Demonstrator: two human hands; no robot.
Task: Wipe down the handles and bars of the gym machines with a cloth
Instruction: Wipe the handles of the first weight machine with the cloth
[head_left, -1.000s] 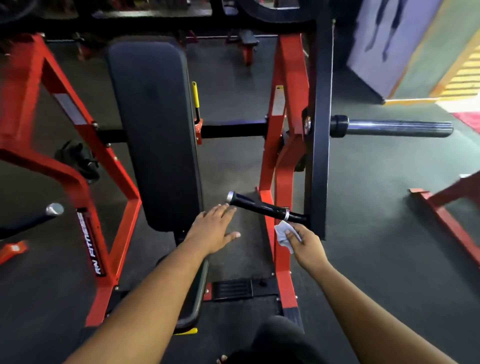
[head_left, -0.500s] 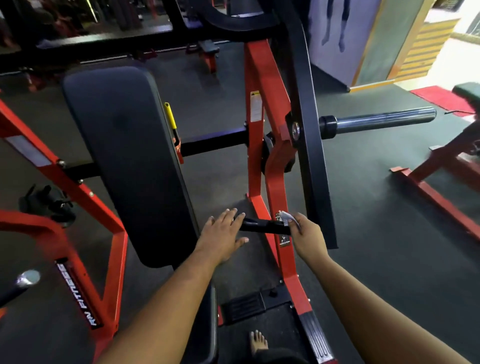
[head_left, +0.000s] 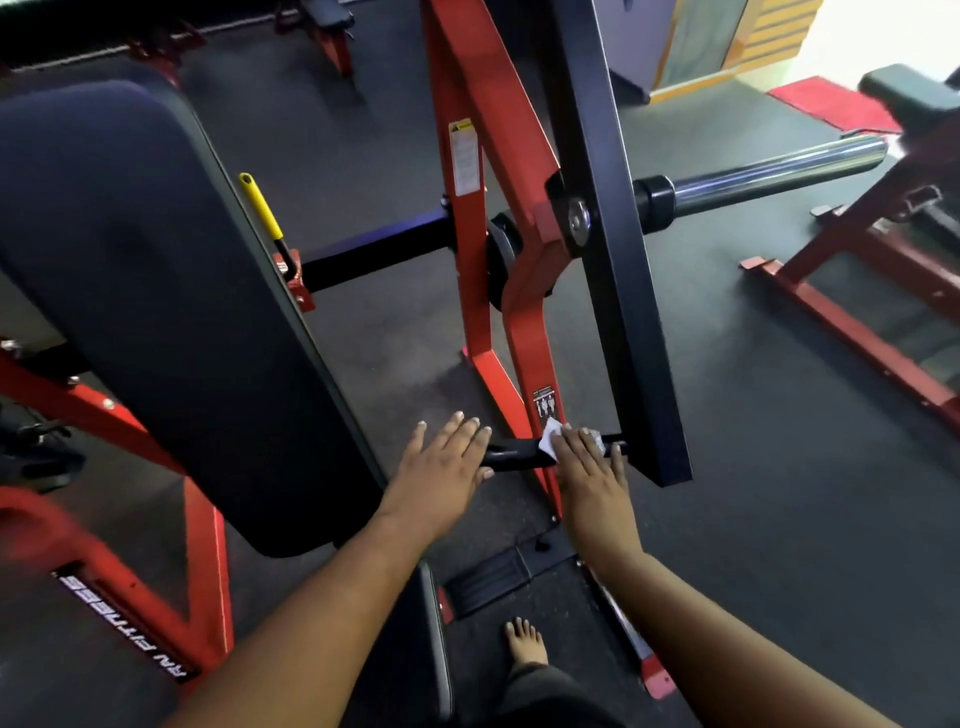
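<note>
The right hand (head_left: 589, 470) lies flat over the white cloth (head_left: 549, 435), pressing it onto the black handle (head_left: 511, 454) that juts out toward 9 o'clock from the foot of the dark lever arm (head_left: 613, 249); the fingers are laid out rather than curled, and a corner of cloth shows at about 11 o'clock of the knuckles. The left hand (head_left: 441, 467) rests spread and slack over the handle's free end, grasping nothing, though whether its palm truly touches the grip I cannot tell. To wipe this well, the right fingers would best wrap the cloth fully round the grip, so the underside is cleaned too, then draw it along toward the free end at 9 o'clock. The left hand seems to be steadying the lever; it will probably need to lift clear as the cloth reaches it. The chrome bar (head_left: 769, 174) at 2 o'clock looks untouched.
</note>
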